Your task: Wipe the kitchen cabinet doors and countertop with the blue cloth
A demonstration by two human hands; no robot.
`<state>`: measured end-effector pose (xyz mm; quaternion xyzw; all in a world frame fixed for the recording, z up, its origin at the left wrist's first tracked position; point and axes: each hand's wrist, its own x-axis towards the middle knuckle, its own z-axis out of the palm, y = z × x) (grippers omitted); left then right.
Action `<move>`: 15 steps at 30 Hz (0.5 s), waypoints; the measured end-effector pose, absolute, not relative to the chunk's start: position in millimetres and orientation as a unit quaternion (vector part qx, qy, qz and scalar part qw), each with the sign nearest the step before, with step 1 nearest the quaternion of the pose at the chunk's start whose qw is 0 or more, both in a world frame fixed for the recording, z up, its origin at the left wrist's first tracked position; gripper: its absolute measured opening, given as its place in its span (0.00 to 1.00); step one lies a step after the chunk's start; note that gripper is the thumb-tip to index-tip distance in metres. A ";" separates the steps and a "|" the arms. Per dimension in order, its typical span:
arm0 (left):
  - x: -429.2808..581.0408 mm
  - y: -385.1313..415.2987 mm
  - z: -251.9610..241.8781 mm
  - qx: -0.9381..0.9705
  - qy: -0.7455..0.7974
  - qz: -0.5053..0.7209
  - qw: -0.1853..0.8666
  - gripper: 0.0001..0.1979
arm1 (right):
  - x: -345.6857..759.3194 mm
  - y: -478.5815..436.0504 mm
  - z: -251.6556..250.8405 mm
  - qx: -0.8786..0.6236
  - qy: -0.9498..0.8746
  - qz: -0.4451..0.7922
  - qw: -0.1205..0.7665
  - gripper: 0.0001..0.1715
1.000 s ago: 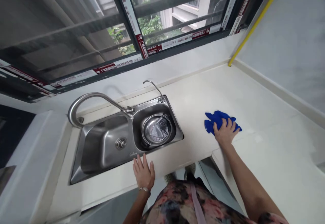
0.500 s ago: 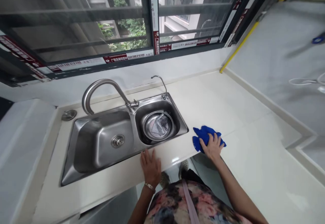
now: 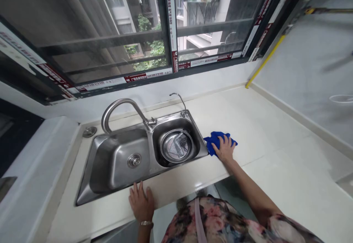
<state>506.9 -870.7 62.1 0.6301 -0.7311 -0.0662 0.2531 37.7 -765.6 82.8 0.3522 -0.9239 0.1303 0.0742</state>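
Observation:
My right hand (image 3: 225, 149) presses a blue cloth (image 3: 213, 141) flat onto the cream countertop (image 3: 261, 132), right beside the right edge of the steel double sink (image 3: 116, 162). Its fingers are spread over the cloth. My left hand (image 3: 141, 203) lies flat and open on the counter's front strip, just below the sink's left basin. A round metal strainer basket (image 3: 177, 146) sits in the small right basin.
A tall curved tap (image 3: 121, 107) and a thin small tap (image 3: 180, 101) stand behind the sink. A round cap (image 3: 89, 132) sits at the counter's back left. A window runs along the back wall, and a tiled wall closes the right side.
My right hand has slid the blue cloth leftward across the counter up to the sink's edge. My left hand has shifted left along the front strip.

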 end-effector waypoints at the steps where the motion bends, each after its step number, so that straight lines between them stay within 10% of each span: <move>1: 503.0 -870.8 64.6 0.648 -0.719 -0.062 0.242 0.29 | 27.4 -773.6 82.8 0.357 -0.921 0.136 0.080 0.37; 15: 517.8 -873.6 60.2 0.675 -0.709 -0.039 0.203 0.32 | -143.4 -905.9 101.6 0.242 -0.957 0.123 0.105 0.37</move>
